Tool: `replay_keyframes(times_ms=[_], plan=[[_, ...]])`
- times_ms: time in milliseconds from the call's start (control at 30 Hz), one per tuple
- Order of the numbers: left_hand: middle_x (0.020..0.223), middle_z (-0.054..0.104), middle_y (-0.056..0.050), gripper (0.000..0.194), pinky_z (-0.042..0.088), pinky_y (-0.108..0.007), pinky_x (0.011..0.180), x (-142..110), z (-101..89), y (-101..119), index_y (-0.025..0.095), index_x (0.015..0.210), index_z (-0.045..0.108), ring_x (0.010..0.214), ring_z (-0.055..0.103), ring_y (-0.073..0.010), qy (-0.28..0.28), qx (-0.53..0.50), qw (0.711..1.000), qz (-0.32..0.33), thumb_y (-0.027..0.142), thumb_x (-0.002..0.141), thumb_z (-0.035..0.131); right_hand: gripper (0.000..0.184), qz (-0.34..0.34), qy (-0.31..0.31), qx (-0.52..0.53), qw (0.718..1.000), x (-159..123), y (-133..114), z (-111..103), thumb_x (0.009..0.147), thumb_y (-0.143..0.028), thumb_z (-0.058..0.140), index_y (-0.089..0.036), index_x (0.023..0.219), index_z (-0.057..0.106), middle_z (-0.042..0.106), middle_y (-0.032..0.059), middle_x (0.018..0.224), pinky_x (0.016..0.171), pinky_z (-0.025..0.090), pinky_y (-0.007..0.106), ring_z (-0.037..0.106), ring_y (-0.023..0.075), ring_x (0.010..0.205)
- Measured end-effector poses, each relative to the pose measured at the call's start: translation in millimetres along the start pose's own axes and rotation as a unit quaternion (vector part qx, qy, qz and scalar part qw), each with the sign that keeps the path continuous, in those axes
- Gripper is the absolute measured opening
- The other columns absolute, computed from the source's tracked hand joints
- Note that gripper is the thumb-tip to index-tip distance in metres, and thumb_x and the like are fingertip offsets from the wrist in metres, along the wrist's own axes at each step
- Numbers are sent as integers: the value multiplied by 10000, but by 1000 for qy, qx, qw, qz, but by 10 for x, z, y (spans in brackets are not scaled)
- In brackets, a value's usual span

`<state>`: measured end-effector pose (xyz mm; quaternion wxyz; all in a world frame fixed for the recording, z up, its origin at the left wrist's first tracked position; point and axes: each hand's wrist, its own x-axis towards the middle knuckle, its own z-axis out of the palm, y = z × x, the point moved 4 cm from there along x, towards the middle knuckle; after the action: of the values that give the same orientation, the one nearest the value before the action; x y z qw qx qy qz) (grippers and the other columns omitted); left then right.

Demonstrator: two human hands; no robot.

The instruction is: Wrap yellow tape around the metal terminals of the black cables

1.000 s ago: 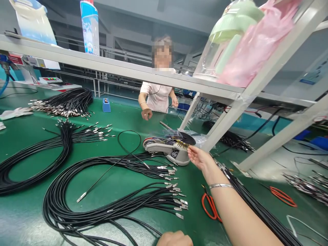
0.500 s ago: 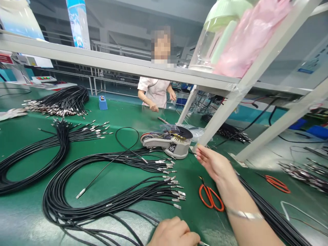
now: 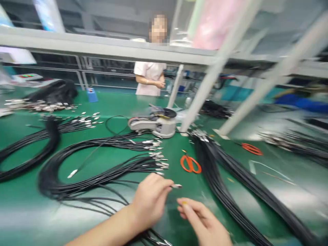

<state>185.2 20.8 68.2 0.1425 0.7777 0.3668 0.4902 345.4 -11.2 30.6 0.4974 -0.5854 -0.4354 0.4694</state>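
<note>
1. Two bare hands sit close together at the bottom of my feed, just above the green work mat (image 3: 116,107).
2. The left hand (image 3: 151,201) is closed, and its fingers (image 3: 164,182) pinch a black cable with a crimped metal terminal (image 3: 176,186), which sticks out to the right of the fingertips.
3. The right hand (image 3: 205,220) is just beside that terminal, with its fingers loosely curled. A tiny yellow speck (image 3: 183,202) shows at the fingertips, but the blur is too heavy for me to tell what it is or whether the hand grips anything.
4. To the right, a long bundle of black cables (image 3: 225,181) runs across the mat towards the bottom of my view. Orange-handled scissors (image 3: 190,164) lie on the mat to its left.
5. Left of the hands, a loose coil of black cables (image 3: 64,182) fans out into a row of metal terminals (image 3: 159,164). Another coil (image 3: 28,160) lies beyond it.
6. Farther on, a tape dispenser (image 3: 160,124) stands on the mat, and a second pair of orange scissors (image 3: 251,149) lies to the right.
7. Across the bench, a co-worker (image 3: 150,78) stands behind a shelf rail (image 3: 102,48), hands together, near a small blue box (image 3: 91,95).
</note>
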Motion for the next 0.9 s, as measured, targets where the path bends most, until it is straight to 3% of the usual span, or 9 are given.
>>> replay_keyframes(times_ms=[67, 167, 433, 900], plan=[[821, 639, -46, 187, 476, -247, 687, -8, -6, -1, 167, 999, 582, 758, 564, -132, -1, -26, 1000, -17, 109, 859, 474, 274, -33, 37, 14, 999, -78, -168, 115, 668, -434, 689, -175, 752, 718, 713, 76, 804, 672, 542, 273, 656, 202, 718], [847, 623, -38, 189, 476, -232, 713, -39, 5, -10, 178, 997, 582, 795, 564, -118, -9, -43, 999, -12, 94, 852, 494, 242, -50, 38, 44, 997, -130, -257, 221, 683, -397, 684, -164, 746, 702, 704, 83, 827, 688, 531, 294, 642, 194, 716], [857, 619, -32, 242, 479, -241, 701, -101, -16, 12, 185, 1054, 556, 793, 561, -121, -28, -6, 1000, 9, 74, 849, 491, 183, -34, 28, 87, 995, -127, -242, 338, 741, -334, 644, -153, 760, 668, 686, 47, 747, 670, 500, 263, 608, 158, 694], [832, 635, -18, 251, 480, -248, 682, -88, -47, 42, 197, 1049, 551, 751, 579, -119, -42, 12, 998, 34, 69, 861, 443, 177, 1, 35, 104, 994, -57, -297, 381, 709, -323, 667, -149, 680, 645, 671, 33, 699, 644, 493, 271, 596, 150, 641]])
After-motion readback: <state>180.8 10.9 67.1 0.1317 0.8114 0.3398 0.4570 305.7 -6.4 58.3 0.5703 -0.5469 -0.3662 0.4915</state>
